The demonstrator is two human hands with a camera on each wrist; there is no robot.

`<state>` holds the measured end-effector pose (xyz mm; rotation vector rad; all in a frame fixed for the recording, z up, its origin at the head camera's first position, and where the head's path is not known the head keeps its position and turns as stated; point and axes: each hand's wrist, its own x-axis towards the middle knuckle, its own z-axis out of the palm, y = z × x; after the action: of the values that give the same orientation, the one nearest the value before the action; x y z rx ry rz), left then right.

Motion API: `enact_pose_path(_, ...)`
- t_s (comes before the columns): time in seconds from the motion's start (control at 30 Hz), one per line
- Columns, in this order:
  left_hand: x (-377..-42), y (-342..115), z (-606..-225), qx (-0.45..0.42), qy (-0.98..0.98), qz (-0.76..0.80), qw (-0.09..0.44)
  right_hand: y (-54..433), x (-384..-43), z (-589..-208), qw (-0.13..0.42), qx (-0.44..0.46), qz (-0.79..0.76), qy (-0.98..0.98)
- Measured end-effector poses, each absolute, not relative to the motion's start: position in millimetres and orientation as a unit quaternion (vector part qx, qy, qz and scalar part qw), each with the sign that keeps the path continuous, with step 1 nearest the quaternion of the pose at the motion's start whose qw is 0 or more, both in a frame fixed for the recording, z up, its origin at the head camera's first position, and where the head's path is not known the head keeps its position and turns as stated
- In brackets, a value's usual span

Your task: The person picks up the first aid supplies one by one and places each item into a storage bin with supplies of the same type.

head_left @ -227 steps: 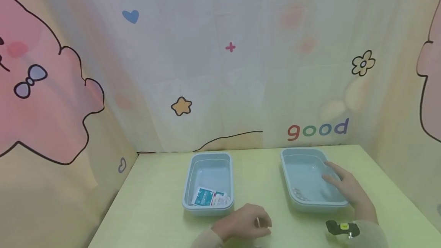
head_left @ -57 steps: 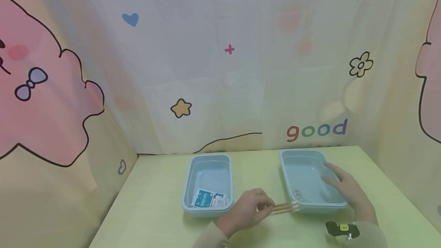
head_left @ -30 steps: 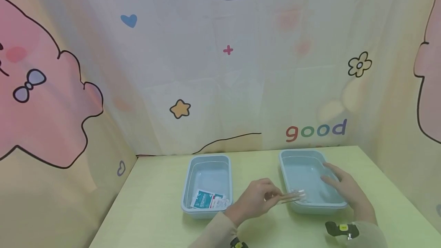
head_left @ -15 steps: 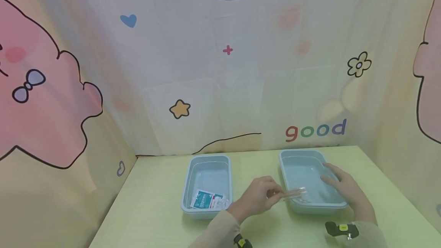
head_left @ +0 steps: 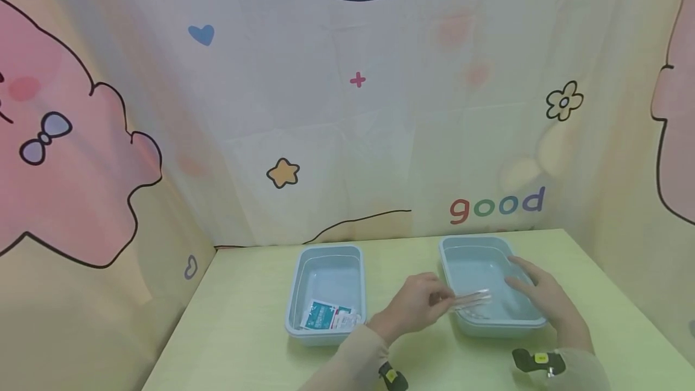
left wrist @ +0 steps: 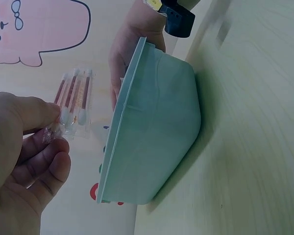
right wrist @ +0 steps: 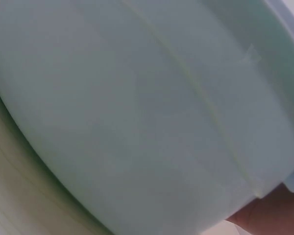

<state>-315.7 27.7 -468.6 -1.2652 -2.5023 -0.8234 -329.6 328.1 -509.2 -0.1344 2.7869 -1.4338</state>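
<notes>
My left hand [head_left: 418, 305] pinches the end of a clear packet of cotton swabs [left wrist: 74, 98] between thumb and fingertips. The swabs have reddish-brown sticks and white tips; in the head view they reach over the front left rim of the right-hand blue bin [head_left: 491, 322]. My right hand [head_left: 543, 295] grips that bin's right rim, thumb inside, other fingers partly hidden by the wall. Faint whitish shapes show low in the bin's front left corner, beneath the packet. The right wrist view is filled mostly by the bin's outer wall [right wrist: 137, 117], with a finger at its lower right corner.
A second blue bin [head_left: 326, 338] stands to the left, holding a teal-and-white sachet [head_left: 320, 315] and a whitish packet [head_left: 346, 320] at its front end. Both bins rest on a pale yellow-green table [head_left: 244, 318]. A printed curtain [head_left: 326, 107] closes off the back and sides.
Seen bare over the table at first, my left hand later holds the swab packet and has moved right and forward, bringing it over the right-hand bin's rim. My right hand stays put.
</notes>
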Motion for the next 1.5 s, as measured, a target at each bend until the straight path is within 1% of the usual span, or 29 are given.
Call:
enact_pose_path(0.37, -315.5, 36.3, -463.5, -0.426, -0.856, -0.268, 0.115, 328.6, -330.7, -511.3, -0.004, -0.051, -0.464, 0.884)
enact_pose_path(1.1, -321.9, 47.5, -467.1, -0.406, -0.868, -0.267, 0.099, 328.3, -330.1, -511.0, 0.014, -0.037, -0.453, 0.891)
enact_pose_path(1.5, -326.7, 49.2, -468.0, -0.397, -0.874, -0.263, 0.092, 327.7, -329.6, -510.5, 0.007, -0.036, -0.445, 0.895)
